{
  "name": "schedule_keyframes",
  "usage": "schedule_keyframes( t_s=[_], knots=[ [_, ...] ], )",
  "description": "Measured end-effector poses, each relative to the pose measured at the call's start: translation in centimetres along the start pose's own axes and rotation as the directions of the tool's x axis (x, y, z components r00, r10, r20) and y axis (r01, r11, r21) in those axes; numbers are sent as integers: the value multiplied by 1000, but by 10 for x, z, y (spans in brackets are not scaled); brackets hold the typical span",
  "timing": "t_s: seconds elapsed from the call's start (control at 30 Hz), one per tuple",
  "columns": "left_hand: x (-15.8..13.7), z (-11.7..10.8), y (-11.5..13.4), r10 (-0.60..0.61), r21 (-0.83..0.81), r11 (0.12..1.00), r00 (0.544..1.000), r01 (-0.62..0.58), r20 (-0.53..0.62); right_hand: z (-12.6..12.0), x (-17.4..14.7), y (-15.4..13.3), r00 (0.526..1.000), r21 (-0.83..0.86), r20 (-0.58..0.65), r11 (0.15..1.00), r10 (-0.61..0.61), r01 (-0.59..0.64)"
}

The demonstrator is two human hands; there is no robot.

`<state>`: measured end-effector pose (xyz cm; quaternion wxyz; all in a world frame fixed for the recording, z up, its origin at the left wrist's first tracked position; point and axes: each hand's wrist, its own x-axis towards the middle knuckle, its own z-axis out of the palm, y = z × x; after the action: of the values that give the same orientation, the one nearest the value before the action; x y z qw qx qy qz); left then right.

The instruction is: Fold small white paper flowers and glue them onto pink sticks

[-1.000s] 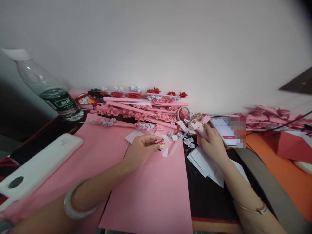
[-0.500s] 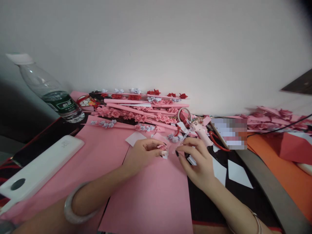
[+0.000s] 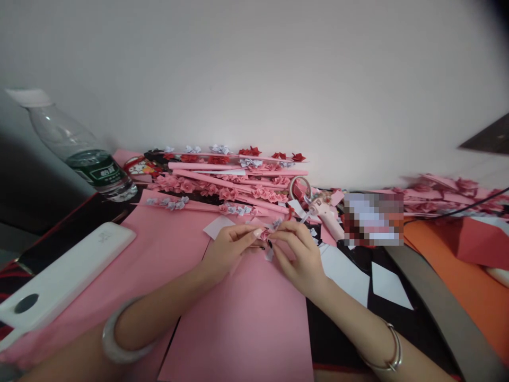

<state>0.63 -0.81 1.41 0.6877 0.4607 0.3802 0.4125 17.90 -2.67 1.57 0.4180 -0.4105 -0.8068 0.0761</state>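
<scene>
A small pink paper rose [image 3: 265, 234] is pinched between my hands above the middle of the table. My left hand [image 3: 233, 245] grips it from the left, thumb and fingers closed. From the right, the thumb and fingertips of my right hand [image 3: 299, 253] close on the same rose; part of it is hidden behind the fingers. Just below the rose shows a small white paper piece [image 3: 269, 254]. Under both hands lies a large pink paper sheet [image 3: 246, 318]. Beyond my right hand rests a pale pink glue gun [image 3: 329, 216].
Pink paper rolls [image 3: 214, 180] with paper flowers lie along the wall. At left are a water bottle [image 3: 91, 159] and a white power bank [image 3: 71, 270]. White paper pieces [image 3: 345, 270], a tape roll [image 3: 300, 188] and orange paper [image 3: 449, 260] lie toward the right.
My right hand has moved left from beside the glue gun and now closes on the paper rose. My left hand has turned the rose slightly, staying in nearly the same place.
</scene>
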Motion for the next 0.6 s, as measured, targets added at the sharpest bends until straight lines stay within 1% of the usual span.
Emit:
schedule_keyframes(
  t_s=[0.1, 0.2, 0.33, 0.47, 0.6],
  knots=[
    [0, -1, -2, 3, -52, 999, 1000, -1, 30, 1, -1, 2, 1000, -8, -28, 1000, -4, 4],
    [0, -1, -4, -10, -43, 999, 999, 12, 53, 0, -2, 3, 999, -8, -34, 1000, 7, -7],
    [0, 0, -4, -32, 4, 999, 997, 32, 73, -2, -5, 3, 1000, 12, -11, 1000, 24, -24],
    [0, 1, -6, -25, 85, 996, 997, 18, 75, -3, -5, 2, 999, 13, 12, 999, 35, -36],
    [0, 0, -8, -11, 150, 989, 998, 1, 64, -3, -6, 3, 999, 2, -6, 999, 50, -50]
  ],
)
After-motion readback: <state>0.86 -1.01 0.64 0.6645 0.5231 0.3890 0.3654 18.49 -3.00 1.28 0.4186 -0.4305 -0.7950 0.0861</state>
